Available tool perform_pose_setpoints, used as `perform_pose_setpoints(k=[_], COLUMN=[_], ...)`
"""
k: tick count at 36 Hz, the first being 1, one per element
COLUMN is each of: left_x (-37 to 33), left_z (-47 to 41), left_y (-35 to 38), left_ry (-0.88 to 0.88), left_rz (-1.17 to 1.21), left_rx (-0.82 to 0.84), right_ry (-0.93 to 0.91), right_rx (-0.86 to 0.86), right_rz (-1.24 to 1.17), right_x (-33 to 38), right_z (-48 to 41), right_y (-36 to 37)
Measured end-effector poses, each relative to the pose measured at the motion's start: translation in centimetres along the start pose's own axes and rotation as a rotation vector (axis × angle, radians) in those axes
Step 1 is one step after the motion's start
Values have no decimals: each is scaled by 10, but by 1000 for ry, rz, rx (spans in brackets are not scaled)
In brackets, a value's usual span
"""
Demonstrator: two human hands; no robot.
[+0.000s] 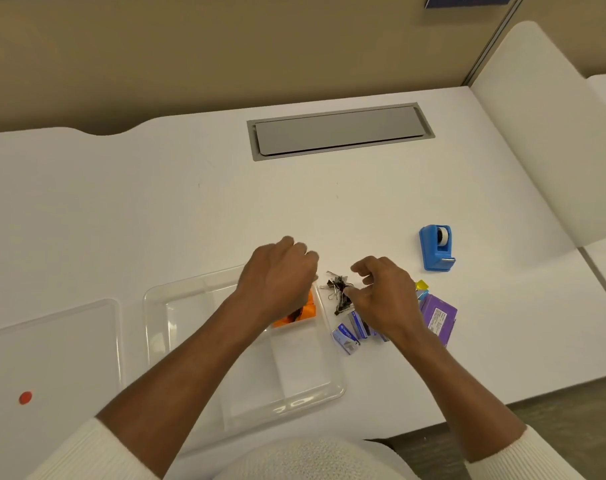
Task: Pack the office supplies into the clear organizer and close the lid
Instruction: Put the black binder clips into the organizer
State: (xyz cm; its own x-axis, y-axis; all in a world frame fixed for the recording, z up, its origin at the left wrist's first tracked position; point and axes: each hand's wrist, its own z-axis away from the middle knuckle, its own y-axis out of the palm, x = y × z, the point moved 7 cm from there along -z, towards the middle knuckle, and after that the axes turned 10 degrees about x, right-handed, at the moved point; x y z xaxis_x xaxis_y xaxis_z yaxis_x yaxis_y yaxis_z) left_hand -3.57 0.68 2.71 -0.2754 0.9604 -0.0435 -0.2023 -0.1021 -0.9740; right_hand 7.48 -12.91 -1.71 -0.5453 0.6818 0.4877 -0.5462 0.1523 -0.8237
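Observation:
The clear organizer (pixel 177 327) lies open on the white desk, with something orange and black (pixel 303 313) in its far right compartment. My left hand (pixel 280 275) hovers over that compartment, fingers curled; what it holds is hidden. Right of the organizer lies a pile of black binder clips (pixel 336 291). My right hand (pixel 384 296) pinches one clip at the pile's right edge. Small blue staple boxes (pixel 348 336) lie below the clips. A purple box (pixel 440 317) and coloured sticky tabs (pixel 422 287) sit partly behind my right hand. A blue tape dispenser (pixel 436 247) stands farther right.
The organizer's clear lid (pixel 52 344), with a red dot sticker (pixel 25 397), lies flat at the left. A grey cable hatch (pixel 339 131) is set into the desk at the back. A white divider panel (pixel 550 150) rises at the right. The desk edge runs along the lower right.

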Motion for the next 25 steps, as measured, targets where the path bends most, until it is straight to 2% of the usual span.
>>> perform_pose_setpoints(k=[5, 8, 13, 20, 25], left_x=[-21, -34, -49, -51, -47], left_z=[-39, -58, -75, -91, -96], left_y=[3, 17, 45, 64, 65], left_ry=[149, 233, 310, 238, 188], left_rz=[47, 41, 21, 63, 153], left_rx=[48, 170, 326, 389, 331], right_ry=[70, 45, 30, 49, 55], right_rx=[217, 237, 172, 139, 111], right_rz=[151, 230, 264, 202, 150], right_x=[-15, -13, -13, -19, -20], right_z=[-15, -19, -24, -29, -29], right_y=[29, 41, 47, 49, 42])
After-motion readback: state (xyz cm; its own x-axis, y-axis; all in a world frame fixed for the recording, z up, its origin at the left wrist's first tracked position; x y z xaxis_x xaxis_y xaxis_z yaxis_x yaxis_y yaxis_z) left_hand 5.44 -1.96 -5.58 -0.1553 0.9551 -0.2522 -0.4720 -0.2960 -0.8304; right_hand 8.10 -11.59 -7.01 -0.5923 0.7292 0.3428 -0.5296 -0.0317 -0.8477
